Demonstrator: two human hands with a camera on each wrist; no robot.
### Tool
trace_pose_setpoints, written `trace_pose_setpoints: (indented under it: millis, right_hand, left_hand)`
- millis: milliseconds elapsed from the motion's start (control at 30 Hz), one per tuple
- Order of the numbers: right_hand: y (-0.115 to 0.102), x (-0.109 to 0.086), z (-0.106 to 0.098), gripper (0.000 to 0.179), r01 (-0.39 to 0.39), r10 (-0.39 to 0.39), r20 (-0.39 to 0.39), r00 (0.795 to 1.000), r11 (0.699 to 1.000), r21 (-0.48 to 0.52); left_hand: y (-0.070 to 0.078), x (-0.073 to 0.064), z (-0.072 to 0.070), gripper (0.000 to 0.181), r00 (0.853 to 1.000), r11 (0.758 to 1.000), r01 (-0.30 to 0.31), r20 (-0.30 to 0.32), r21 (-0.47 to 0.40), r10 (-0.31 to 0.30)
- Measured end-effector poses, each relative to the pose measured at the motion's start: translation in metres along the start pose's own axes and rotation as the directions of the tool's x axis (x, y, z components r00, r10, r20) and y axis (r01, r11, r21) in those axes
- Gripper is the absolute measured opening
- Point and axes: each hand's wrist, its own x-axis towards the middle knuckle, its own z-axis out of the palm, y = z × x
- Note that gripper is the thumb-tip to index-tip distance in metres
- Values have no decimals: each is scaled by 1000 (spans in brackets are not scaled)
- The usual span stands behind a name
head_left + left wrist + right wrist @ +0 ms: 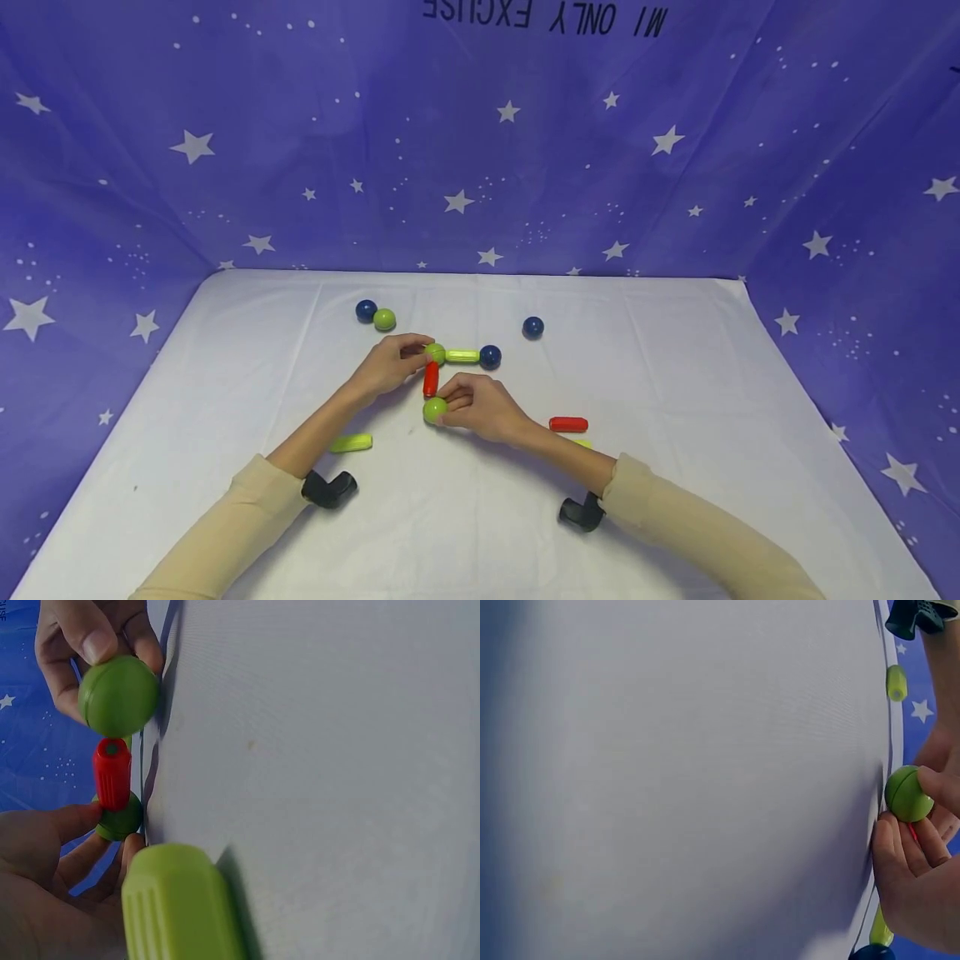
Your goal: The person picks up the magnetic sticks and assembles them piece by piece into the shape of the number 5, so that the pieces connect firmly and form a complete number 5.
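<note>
The near green ball [432,410] is pinched from the right by the right hand [487,408], just beside the red rod [431,380], contact being unclear; farther off, the far green ball [435,354] at the rod's other end is gripped by the left hand [386,367]. Both forearms [318,427] are angled inward. The red rod's long axis is pointed away from the person, while a yellow-green rod [462,356] is set crosswise, ending at a blue ball [490,357].

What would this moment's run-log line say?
left fingers: hold far green ball | right fingers: pinch near green ball | red rod: between those balls | near-end contact: unclear
</note>
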Motion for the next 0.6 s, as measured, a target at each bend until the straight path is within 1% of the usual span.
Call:
trace_pose_setpoints:
  millis: [167, 400, 600]
  right_hand:
    - [-2, 4, 5, 25, -3, 2, -17, 1000, 1000, -14]
    - [-4, 6, 8, 25, -13, 12, -28, 1000, 1000, -28]
    - [-7, 6, 9, 27, -32, 30, -45, 999, 999, -40]
  left_hand:
    - [-1, 1, 0, 35, 1000, 1000, 3, 1, 1, -3]
    - [1, 0, 1, 35, 1000, 1000, 5, -2, 1, -5]
    - [-1, 0, 1, 36, 1000, 1000, 8, 4, -16, -8]
